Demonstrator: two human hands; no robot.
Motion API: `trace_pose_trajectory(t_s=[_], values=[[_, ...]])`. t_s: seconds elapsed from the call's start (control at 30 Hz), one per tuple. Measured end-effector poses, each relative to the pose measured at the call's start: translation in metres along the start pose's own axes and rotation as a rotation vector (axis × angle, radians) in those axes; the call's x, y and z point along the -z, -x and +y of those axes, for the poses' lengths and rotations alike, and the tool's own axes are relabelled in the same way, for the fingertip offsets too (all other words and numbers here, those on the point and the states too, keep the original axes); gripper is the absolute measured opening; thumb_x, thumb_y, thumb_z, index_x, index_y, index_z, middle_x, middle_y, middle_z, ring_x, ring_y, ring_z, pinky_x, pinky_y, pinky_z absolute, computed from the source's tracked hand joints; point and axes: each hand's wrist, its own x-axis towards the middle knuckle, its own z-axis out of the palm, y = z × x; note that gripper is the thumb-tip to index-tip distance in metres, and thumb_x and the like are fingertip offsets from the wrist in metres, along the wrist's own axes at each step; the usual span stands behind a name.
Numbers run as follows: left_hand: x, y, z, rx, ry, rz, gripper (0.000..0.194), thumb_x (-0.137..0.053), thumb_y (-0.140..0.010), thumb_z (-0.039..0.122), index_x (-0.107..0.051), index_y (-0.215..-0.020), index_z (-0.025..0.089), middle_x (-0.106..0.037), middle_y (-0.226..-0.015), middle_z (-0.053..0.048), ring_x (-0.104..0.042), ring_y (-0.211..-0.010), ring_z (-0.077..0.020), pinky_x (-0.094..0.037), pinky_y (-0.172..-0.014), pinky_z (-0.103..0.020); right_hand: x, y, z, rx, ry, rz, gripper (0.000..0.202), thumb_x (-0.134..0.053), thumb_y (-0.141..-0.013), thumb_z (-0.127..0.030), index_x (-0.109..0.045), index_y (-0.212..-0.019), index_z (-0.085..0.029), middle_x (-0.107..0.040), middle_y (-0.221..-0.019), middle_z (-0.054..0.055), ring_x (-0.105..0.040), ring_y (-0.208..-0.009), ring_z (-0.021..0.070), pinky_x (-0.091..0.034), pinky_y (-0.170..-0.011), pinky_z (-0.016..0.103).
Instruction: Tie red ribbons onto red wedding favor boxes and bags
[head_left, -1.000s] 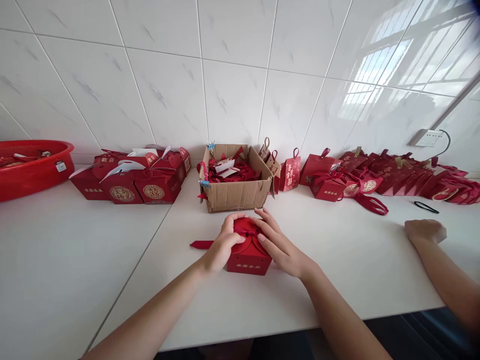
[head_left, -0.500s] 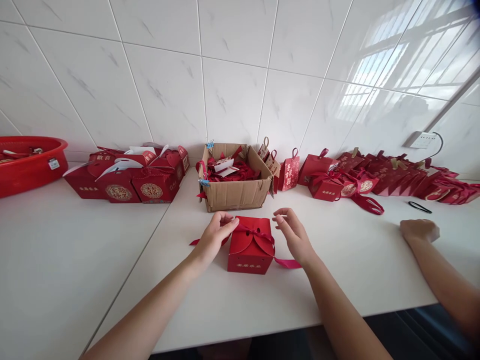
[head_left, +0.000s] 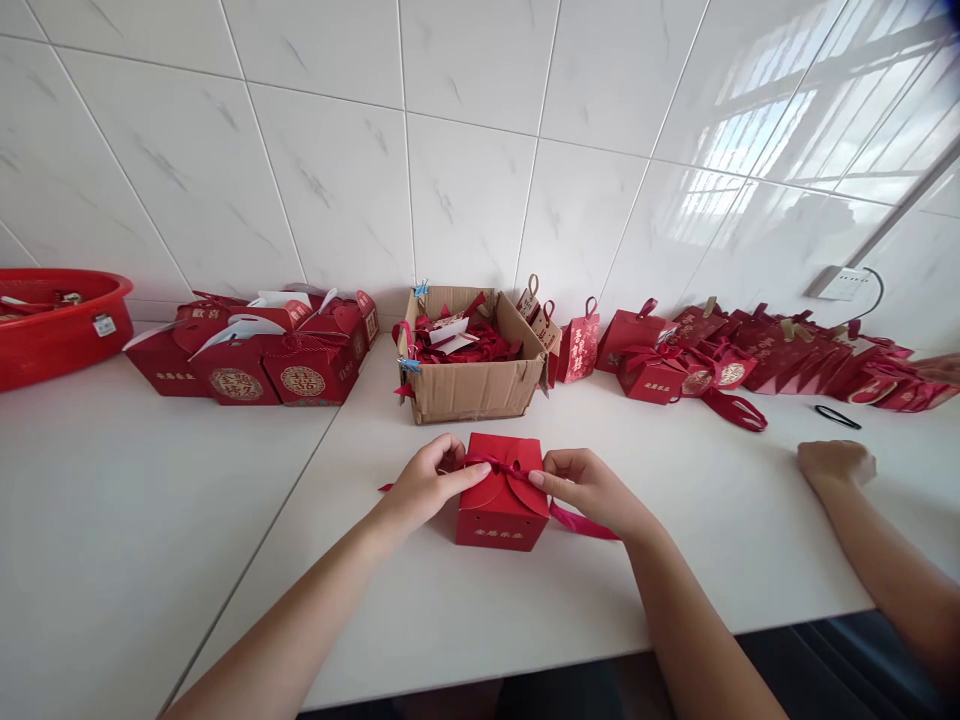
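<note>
A red gift box (head_left: 499, 525) with gold characters on its front stands upright on the white table. A dark red ribbon (head_left: 581, 522) is tied across its top, with one tail lying out to the right. My left hand (head_left: 433, 480) is at the box's left top edge, thumb and fingers closed on the ribbon. On the other side, my right hand (head_left: 581, 485) pinches the ribbon at the right of the knot, its thumb over the top edge. The fingertips under the ribbon are partly hidden.
Behind the box is a cardboard box (head_left: 472, 392) of ribbons. Red boxes (head_left: 300, 375) and a red basin (head_left: 67, 335) are at left. Red bags (head_left: 780, 350) line the right wall. Another person's hand (head_left: 836, 465) rests at right, near a black loop (head_left: 838, 417).
My right hand has moved left onto the box and closed on the ribbon. My left thumb has shifted right over the ribbon. Another hand has appeared at the far right edge.
</note>
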Motion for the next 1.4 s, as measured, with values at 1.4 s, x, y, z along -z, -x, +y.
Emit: trace_pose_trajectory(t_s=[1.4], values=[[0.007, -0.002, -0.002, -0.026, 0.127, -0.076, 0.059, -0.072, -0.07, 0.04, -0.019, -0.054, 0.02, -0.022, -0.057, 0.006, -0.02, -0.052, -0.0084, -0.012, -0.053, -0.027, 0.011, 0.0, 0.006, 0.032, -0.287, -0.037, 0.038, -0.068, -0.081, -0.043, -0.054, -0.055, -0.018, -0.049, -0.058, -0.003, -0.042, -0.06, 0.0112, -0.034, -0.061, 0.027]])
